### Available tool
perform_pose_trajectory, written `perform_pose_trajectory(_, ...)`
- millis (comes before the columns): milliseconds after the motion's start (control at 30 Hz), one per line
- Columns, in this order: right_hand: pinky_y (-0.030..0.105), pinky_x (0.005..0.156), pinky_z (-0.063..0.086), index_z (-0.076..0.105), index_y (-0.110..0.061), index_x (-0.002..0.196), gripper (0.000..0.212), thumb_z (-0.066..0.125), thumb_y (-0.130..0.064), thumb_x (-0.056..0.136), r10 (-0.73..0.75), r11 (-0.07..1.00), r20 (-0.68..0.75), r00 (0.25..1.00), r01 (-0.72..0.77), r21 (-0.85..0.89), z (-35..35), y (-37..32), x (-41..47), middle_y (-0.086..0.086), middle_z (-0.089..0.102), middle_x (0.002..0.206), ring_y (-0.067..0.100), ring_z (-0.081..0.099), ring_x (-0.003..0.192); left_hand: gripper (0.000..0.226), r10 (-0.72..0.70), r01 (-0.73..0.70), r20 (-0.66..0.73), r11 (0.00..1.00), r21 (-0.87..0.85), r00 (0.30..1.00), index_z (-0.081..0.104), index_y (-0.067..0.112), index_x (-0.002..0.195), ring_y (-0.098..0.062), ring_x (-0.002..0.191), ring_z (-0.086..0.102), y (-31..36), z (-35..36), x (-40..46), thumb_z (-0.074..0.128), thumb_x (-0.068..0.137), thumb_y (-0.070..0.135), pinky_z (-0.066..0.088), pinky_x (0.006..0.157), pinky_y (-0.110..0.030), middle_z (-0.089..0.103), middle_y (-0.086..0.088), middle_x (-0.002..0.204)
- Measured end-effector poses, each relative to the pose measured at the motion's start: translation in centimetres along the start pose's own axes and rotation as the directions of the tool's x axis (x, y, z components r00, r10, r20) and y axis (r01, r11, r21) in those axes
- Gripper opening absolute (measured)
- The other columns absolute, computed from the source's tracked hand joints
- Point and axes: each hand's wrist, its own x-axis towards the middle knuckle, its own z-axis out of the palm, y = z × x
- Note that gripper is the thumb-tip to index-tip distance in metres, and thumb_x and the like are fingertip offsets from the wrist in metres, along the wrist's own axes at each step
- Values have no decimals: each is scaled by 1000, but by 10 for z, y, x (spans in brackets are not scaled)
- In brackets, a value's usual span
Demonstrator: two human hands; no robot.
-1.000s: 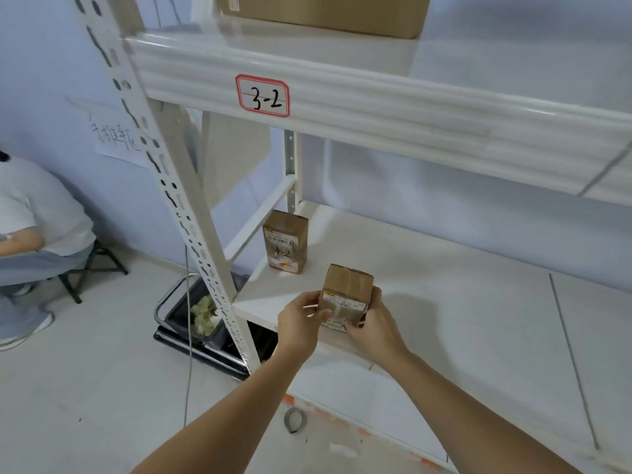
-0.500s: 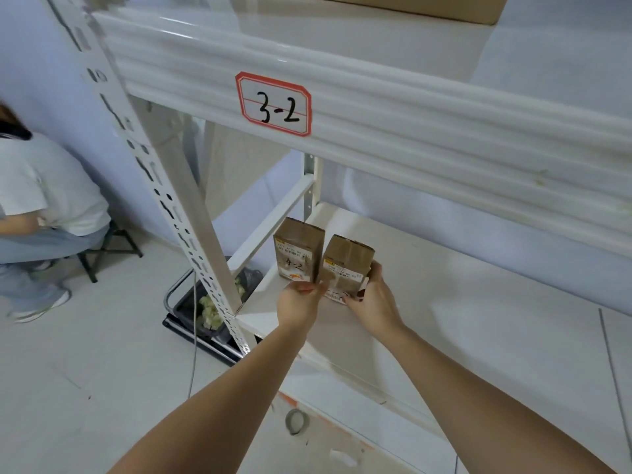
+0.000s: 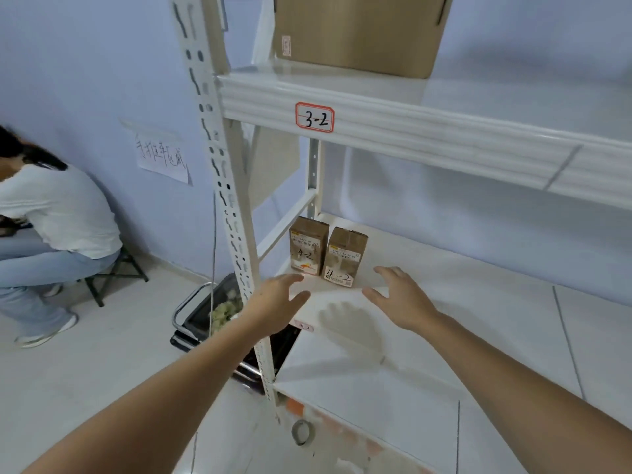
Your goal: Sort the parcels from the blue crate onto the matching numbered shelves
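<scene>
Two small brown parcels stand upright side by side at the left end of a white shelf [image 3: 461,302]. The left parcel [image 3: 307,246] and the right parcel [image 3: 344,257] each carry a handwritten "4-2". My left hand [image 3: 278,304] hovers in front of them, fingers spread, holding nothing. My right hand [image 3: 398,295] is to the right, also with relaxed fingers and apart from the parcels. The beam above bears a red-framed label "3-2" [image 3: 314,117]. The blue crate is not in view.
A large cardboard box [image 3: 355,32] sits on the upper shelf. The rack's perforated upright [image 3: 225,206] stands just left of my left hand. A seated person [image 3: 51,213] is at the far left. A black tray [image 3: 208,316] lies on the floor under the rack.
Both hands carried the parcel to the shelf, set it beside the first one, then let go and drew back toward me.
</scene>
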Motion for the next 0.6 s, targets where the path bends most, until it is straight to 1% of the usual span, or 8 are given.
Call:
perform_pose_trajectory(67, 35, 115, 33, 35, -22, 157, 63, 51, -50, 103, -94, 991, 46, 995, 98, -87, -18, -25, -35, -1, 38, 159, 20, 36, 146, 54, 92, -95, 25, 989, 116, 995, 45, 25, 153, -21, 139, 50, 2, -21, -33, 51, 104, 48, 40, 116, -41, 46, 4, 159)
perform_pose_trajectory(100, 34, 117, 31, 32, -23, 159, 63, 49, -49, 104, -142, 979, 83, 986, 152, -133, -25, -39, -53, -2, 36, 161, 19, 34, 148, 54, 123, -127, 33, 980, 155, 992, 43, 26, 154, -21, 145, 44, 3, -31, -50, 50, 105, 47, 36, 119, -43, 41, 5, 162)
perform_pose_trajectory(200, 36, 122, 27, 24, -24, 163, 64, 43, -48, 106, -248, 927, 192, 950, 290, -239, -41, -85, -104, -2, 27, 168, 19, 26, 153, 55, 177, -188, 66, 947, 261, 982, 38, 26, 157, -21, 152, 32, 5, -59, -102, 46, 106, 47, 28, 123, -44, 32, 5, 167)
perform_pose_trajectory(267, 37, 123, 26, 21, -25, 164, 65, 41, -49, 107, -303, 897, 225, 926, 357, -260, -45, -115, -134, -2, 23, 170, 18, 24, 154, 56, 183, -192, 56, 930, 313, 981, 37, 26, 158, -21, 152, 32, 7, -75, -139, 44, 107, 48, 28, 123, -44, 31, 5, 167)
perform_pose_trajectory(333, 38, 124, 24, 21, -25, 164, 66, 40, -51, 106, -363, 872, 228, 903, 416, -259, -46, -143, -162, -3, 22, 170, 17, 23, 155, 57, 179, -173, 16, 922, 348, 984, 37, 26, 158, -21, 150, 36, 8, -89, -176, 44, 107, 49, 28, 122, -42, 34, 4, 166)
perform_pose_trajectory(433, 40, 125, 23, 24, -24, 163, 66, 41, -52, 106, -440, 834, 234, 867, 491, -252, -46, -177, -196, -3, 23, 170, 18, 23, 155, 58, 154, -132, -28, 917, 375, 988, 36, 25, 159, -22, 149, 36, 5, -107, -232, 43, 107, 50, 30, 121, -41, 37, 3, 164)
perform_pose_trajectory(533, 43, 126, 23, 23, -25, 163, 66, 40, -54, 106, -510, 779, 268, 817, 571, -259, -42, -208, -223, -2, 25, 169, 19, 24, 155, 62, 94, -57, -78, 919, 390, 992, 32, 24, 160, -23, 150, 36, -8, -121, -293, 42, 106, 53, 31, 122, -43, 36, 2, 165)
perform_pose_trajectory(600, 42, 126, 22, 23, -24, 163, 66, 39, -54, 106, -571, 715, 298, 765, 642, -277, -36, -229, -243, -2, 24, 170, 18, 24, 155, 64, 26, 26, -125, 919, 394, 992, 31, 25, 160, -24, 149, 36, -21, -126, -338, 41, 106, 55, 33, 120, -43, 37, 1, 165)
